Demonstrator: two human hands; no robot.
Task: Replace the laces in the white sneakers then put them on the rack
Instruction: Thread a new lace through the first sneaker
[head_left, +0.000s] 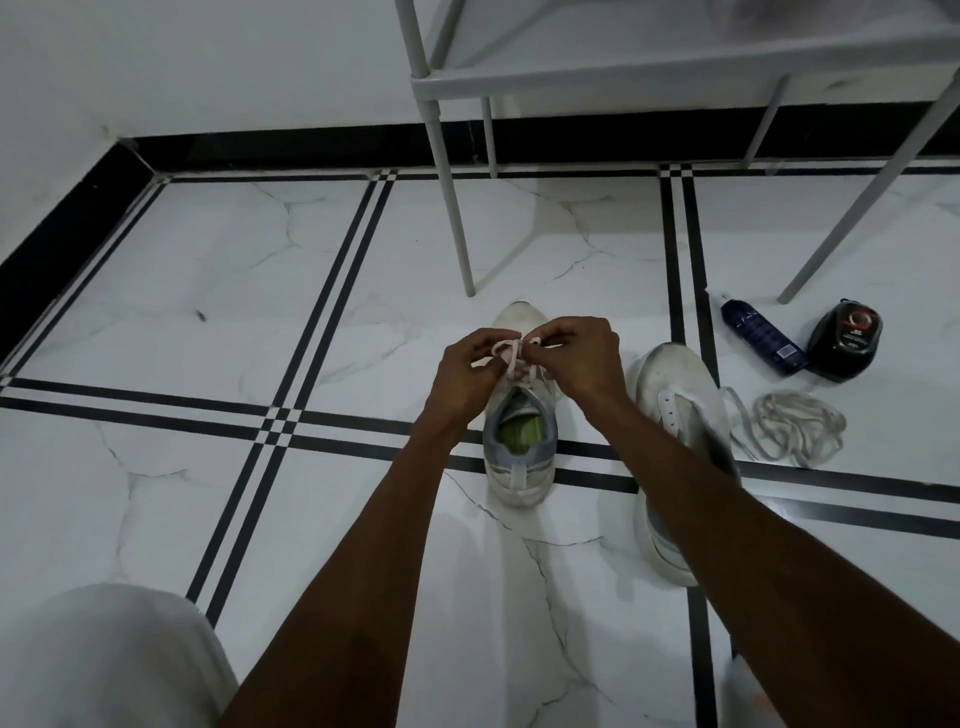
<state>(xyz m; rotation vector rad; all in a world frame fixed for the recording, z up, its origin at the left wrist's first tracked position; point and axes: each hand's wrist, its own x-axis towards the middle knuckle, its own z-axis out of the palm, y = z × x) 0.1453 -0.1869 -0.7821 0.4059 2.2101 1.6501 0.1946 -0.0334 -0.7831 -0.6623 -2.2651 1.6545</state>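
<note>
A white sneaker (519, 457) with a green insole stands upright on the floor, toe pointing away from me. A pale pink lace (511, 356) runs through its upper eyelets. My left hand (467, 376) pinches one end of that lace above the tongue. My right hand (582, 358) pinches the other end, close beside the left. The second white sneaker (675, 400) lies to the right with no lace, partly hidden by my right forearm. A loose pile of old white laces (795, 426) sits on the floor further right.
The white rack (623, 67) stands at the back, its legs reaching the floor just beyond the sneakers. A dark blue spray bottle (761, 338) and a black polish container (844, 340) lie at the right. My knee in light trousers (104, 654) fills the lower left.
</note>
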